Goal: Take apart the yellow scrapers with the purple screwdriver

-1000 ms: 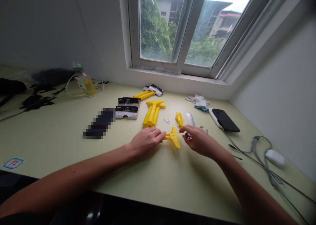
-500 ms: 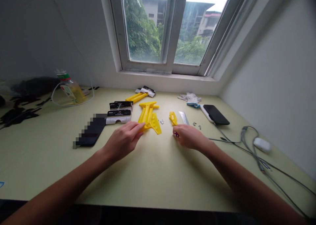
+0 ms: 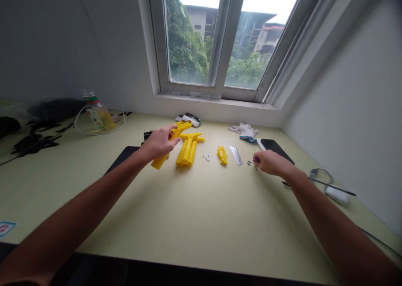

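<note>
My left hand (image 3: 160,143) is closed around a yellow plastic scraper (image 3: 161,162), its handle angled toward the near left and partly hidden by the fingers. Just right of it, several yellow scraper handles (image 3: 187,152) lie side by side. My right hand (image 3: 273,162) grips a screwdriver (image 3: 341,189); the purple handle end shows at the fingers, and the thin dark shaft points back to the right past the wrist. Its fingertips are beside small metal screws (image 3: 249,163). Between the hands lie small nuts (image 3: 207,158), yellow plastic pieces (image 3: 222,155) and flat metal blades (image 3: 235,155).
A black phone (image 3: 278,150) and a white glove (image 3: 244,130) lie at the back right, with cables and a white case (image 3: 337,194) nearer. Back left stand a bottle of yellow liquid (image 3: 102,117) and black scraps. Card packaging (image 3: 192,119) lies below the window.
My left hand has moved up and left with the yellow scraper, now turned. My right hand has gone right, from beside the yellow pieces to the screws, still gripping the screwdriver.
</note>
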`<state>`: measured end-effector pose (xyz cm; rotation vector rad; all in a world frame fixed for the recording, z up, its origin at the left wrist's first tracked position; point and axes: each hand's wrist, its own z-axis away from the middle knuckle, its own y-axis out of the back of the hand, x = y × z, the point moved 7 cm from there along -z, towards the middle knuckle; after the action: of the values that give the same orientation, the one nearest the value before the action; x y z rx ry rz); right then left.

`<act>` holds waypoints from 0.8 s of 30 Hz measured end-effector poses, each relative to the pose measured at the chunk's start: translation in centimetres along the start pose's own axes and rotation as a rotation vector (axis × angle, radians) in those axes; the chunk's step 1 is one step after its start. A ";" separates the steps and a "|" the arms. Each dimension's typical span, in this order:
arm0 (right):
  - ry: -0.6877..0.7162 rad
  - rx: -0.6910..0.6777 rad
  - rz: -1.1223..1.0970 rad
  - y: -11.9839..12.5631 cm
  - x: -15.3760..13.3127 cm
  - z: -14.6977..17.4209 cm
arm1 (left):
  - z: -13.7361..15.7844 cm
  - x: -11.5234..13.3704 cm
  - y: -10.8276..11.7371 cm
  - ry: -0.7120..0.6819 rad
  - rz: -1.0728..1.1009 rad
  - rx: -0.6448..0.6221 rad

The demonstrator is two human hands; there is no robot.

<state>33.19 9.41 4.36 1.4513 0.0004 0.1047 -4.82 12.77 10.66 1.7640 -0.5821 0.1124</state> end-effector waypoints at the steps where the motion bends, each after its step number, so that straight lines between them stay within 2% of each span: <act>1: 0.009 -0.002 -0.007 -0.1 -0.2 -0.1 | -0.8 0.3 -0.3 -0.005 -0.016 -0.023; 6: 0.019 0.027 -0.029 0.5 -0.4 -0.1 | -4.1 2.5 -3.3 -0.017 -0.136 -0.231; 9: 0.031 0.080 -0.039 1.1 -0.4 0.7 | -5.4 4.6 -5.3 -0.052 -0.167 -0.302; 16: 0.071 0.338 -0.148 2.0 -1.2 3.2 | -6.5 9.7 -10.2 -0.110 -0.269 -0.413; 20: 0.096 0.423 -0.171 2.1 -1.2 3.8 | -6.5 10.4 -11.8 -0.098 -0.357 -0.428; 24: 0.129 0.463 -0.187 2.1 -1.2 4.1 | -6.1 10.2 -12.4 -0.096 -0.422 -0.436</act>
<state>32.14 5.55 6.86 1.8956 0.2815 0.0459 10.87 17.18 5.27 1.4326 -0.2640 -0.3688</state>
